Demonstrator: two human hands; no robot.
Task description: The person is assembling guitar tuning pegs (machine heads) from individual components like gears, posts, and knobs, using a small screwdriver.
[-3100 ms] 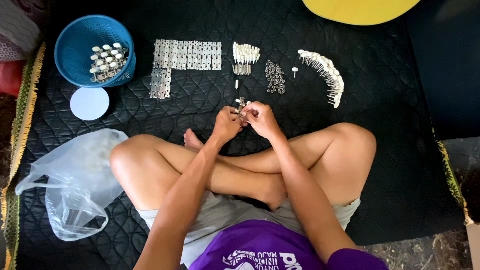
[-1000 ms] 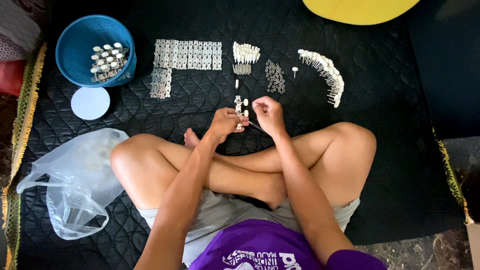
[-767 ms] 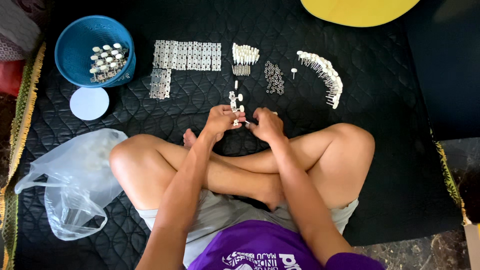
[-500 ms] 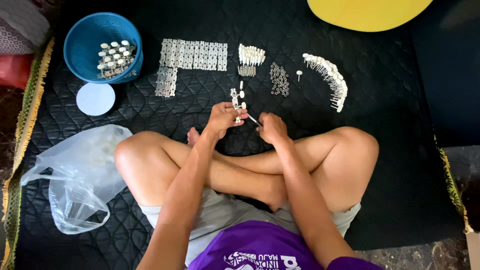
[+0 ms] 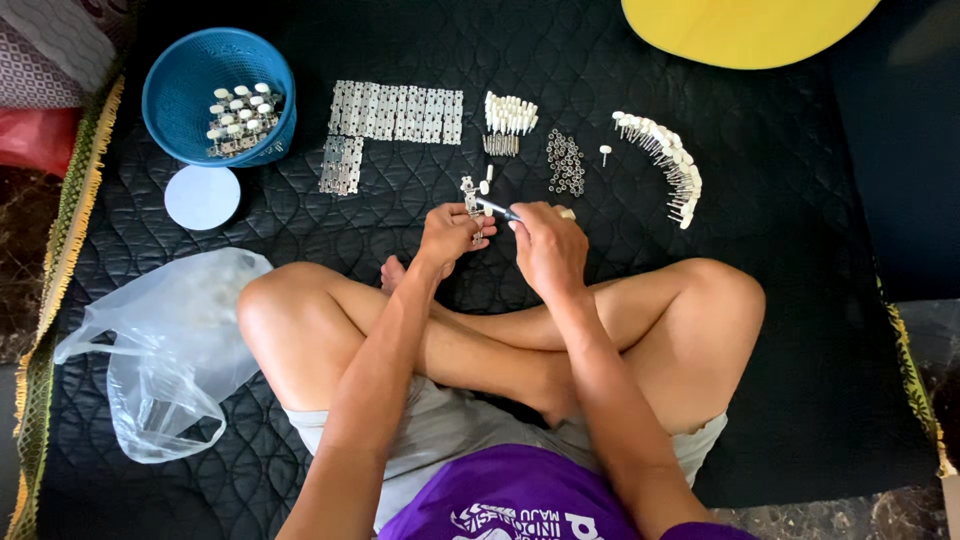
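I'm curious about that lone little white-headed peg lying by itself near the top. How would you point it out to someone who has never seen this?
Start at the black quilted mat and find the long curved row of white-capped pegs under the yellow board. Just left of that row, beside the heap of small metal rings, lies the single peg. It alone stands apart, touching neither group.

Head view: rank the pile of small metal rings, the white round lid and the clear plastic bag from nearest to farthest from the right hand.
From the right hand:
1. Pile of small metal rings, just ahead.
2. White round lid, far left.
3. Clear plastic bag, lower left; nearly as close as the lid.
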